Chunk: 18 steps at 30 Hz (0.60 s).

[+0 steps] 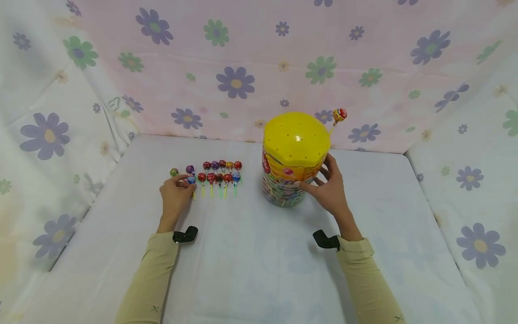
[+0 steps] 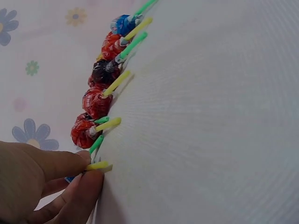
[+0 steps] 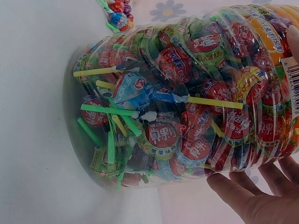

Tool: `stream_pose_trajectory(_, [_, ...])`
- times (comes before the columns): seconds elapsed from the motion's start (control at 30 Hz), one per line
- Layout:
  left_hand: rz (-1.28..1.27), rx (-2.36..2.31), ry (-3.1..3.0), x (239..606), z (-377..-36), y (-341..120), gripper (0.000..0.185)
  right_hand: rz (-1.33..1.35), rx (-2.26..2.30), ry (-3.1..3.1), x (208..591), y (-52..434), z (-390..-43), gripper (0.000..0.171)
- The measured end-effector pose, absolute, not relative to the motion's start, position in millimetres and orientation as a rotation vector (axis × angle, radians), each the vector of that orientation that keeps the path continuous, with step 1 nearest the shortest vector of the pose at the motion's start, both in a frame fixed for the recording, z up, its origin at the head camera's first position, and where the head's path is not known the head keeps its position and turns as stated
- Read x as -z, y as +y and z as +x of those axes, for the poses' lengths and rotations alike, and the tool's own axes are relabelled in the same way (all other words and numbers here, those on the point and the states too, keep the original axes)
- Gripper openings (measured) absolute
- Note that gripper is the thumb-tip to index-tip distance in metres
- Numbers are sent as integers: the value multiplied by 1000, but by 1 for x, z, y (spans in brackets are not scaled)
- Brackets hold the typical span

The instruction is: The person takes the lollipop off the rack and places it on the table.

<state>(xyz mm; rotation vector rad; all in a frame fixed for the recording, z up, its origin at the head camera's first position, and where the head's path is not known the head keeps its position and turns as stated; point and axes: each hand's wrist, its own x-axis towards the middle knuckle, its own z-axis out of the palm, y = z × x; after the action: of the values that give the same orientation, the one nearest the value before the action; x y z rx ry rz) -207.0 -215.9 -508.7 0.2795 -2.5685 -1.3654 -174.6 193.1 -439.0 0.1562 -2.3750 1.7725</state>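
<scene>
My left hand (image 1: 188, 181) pinches the yellow stick (image 2: 99, 165) of a blue-wrapped lollipop (image 1: 191, 180) at the left end of the front row, low on the table. Two short rows of wrapped lollipops (image 1: 220, 173) lie beside it, mostly red (image 2: 96, 101), with green and yellow sticks. My right hand (image 1: 319, 177) grips the side of a clear plastic jar (image 1: 289, 189) with a yellow domed lid (image 1: 296, 139). The jar (image 3: 187, 93) is packed with lollipops, and my fingers (image 3: 243, 196) curl under its wall. One lollipop (image 1: 339, 115) stands in a hole at the lid's right edge.
A white cloth covers the table (image 1: 251, 270). Flowered fabric (image 1: 243, 67) hangs behind and along both sides, closing the space in. Two single lollipops (image 1: 174, 172) lie left of the rows. Black wrist mounts (image 1: 185, 235) sit on both sleeves.
</scene>
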Motion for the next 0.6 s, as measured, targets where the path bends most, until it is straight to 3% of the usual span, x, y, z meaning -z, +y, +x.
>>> stream_pose_trajectory(0.37, [222,1159,-2606,503,-206,-212,39,143,-1790,-2373,441,193,-175,92])
stream_pose_trajectory(0.6, [-63,1202,-2463,470,-204,-190,36,117,-1809,-2384,438,192,-174,93])
